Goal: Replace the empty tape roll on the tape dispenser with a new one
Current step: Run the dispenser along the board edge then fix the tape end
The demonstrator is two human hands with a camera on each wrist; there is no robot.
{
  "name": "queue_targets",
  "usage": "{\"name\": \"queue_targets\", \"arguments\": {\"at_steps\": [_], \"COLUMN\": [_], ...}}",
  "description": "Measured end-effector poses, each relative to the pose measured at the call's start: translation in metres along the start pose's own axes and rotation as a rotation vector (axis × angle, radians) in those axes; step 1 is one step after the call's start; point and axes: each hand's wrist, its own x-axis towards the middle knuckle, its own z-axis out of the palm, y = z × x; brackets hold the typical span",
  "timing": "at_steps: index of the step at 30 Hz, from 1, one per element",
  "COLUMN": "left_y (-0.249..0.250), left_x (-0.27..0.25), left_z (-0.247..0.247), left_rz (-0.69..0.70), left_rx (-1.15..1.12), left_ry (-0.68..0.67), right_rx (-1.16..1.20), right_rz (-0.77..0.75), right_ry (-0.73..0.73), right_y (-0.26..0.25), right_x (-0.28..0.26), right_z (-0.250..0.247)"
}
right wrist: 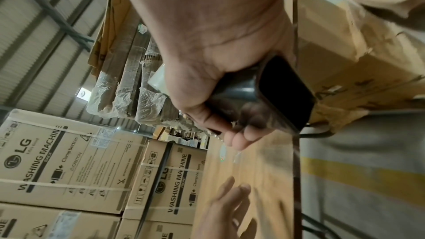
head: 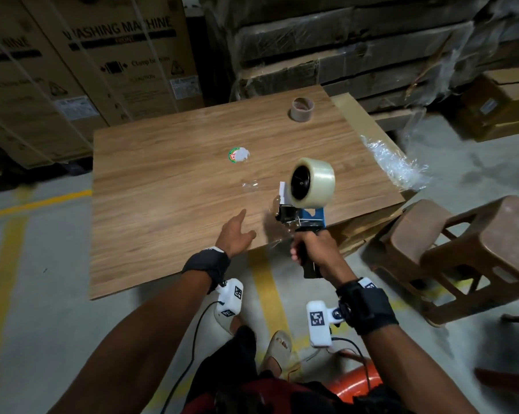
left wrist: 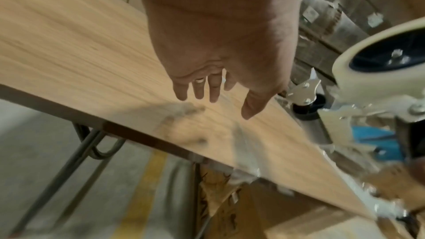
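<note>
My right hand (head: 307, 252) grips the black handle (right wrist: 264, 94) of the blue tape dispenser (head: 309, 216), held upright over the table's near right edge. A full roll of clear tape (head: 313, 182) sits on the dispenser's hub; the same roll (left wrist: 377, 68) shows in the left wrist view. The empty brown cardboard core (head: 302, 109) stands on the wooden table (head: 162, 204) at the far right. My left hand (head: 235, 233) hovers open just above the table's near edge, left of the dispenser, fingers straight and holding nothing (left wrist: 207, 86).
A torn round sticker (head: 238, 154) and a scrap of clear film (head: 250, 184) lie mid-table. Crumpled plastic wrap (head: 392, 161) hangs off the right edge. Brown plastic stools (head: 461, 249) stand to the right. Washing-machine cartons (head: 88, 64) and wrapped stacks (head: 356, 40) rise behind.
</note>
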Motion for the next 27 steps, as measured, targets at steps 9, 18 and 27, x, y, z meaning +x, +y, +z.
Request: {"name": "queue_targets", "arguments": {"at_steps": [9, 18, 27], "left_y": [0.039, 0.047, 0.027], "left_x": [0.034, 0.078, 0.119], "left_z": [-0.022, -0.047, -0.089], "left_rz": [-0.062, -0.018, 0.048], "left_rx": [-0.853, -1.051, -0.958], "left_ry": [0.081, 0.142, 0.133], "right_rx": [0.288, 0.317, 0.370], "right_rz": [0.080, 0.147, 0.200], "right_ry": [-0.179, -0.208, -0.232], "right_y": [-0.055, -0.099, -0.132], "right_x": [0.021, 0.061, 0.094], "right_z": [0.038, 0.066, 0.096]}}
